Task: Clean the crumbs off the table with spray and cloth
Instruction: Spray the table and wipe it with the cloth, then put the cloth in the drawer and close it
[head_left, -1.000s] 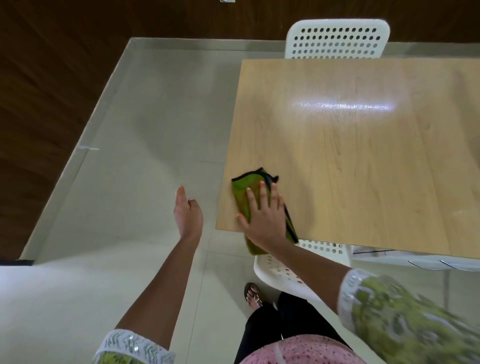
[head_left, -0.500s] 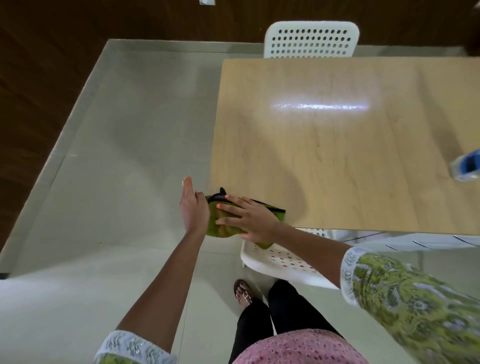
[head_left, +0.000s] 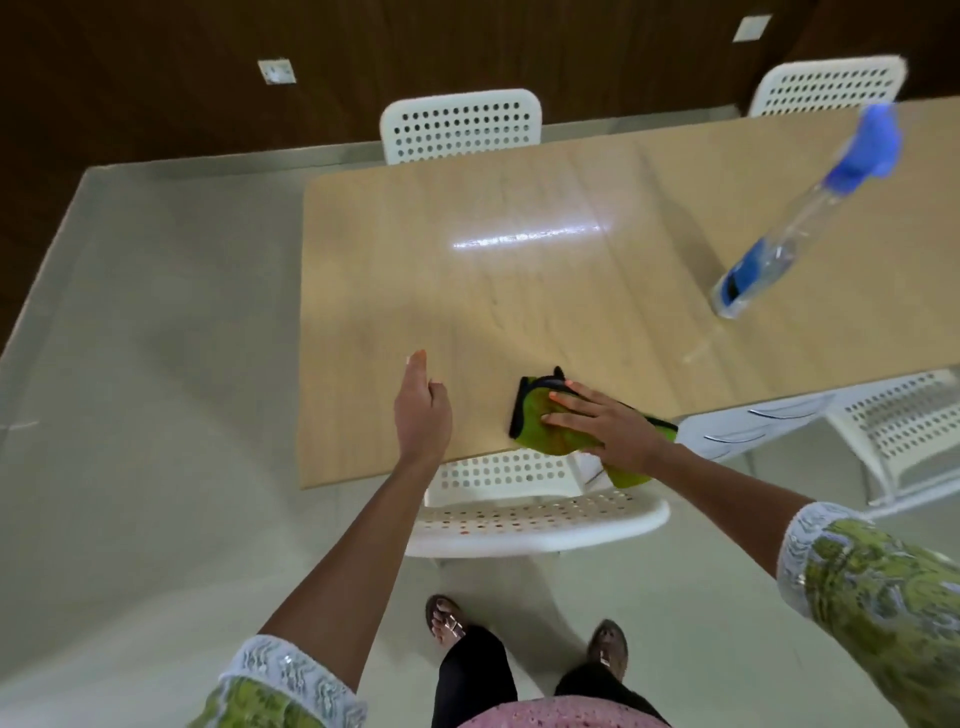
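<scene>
The right hand (head_left: 605, 421) lies flat with fingers spread on the green cloth (head_left: 550, 423), pressing it to the table (head_left: 519, 291) at the near edge; one end of the cloth hangs over that edge. The left hand (head_left: 422, 410) is released, fingers straight, gripping nothing, over the table just left of the cloth. The spray (head_left: 800, 223) stands well right of the cloth, farther in. A white chair (head_left: 535, 512) sits tucked under the near edge below the cloth
</scene>
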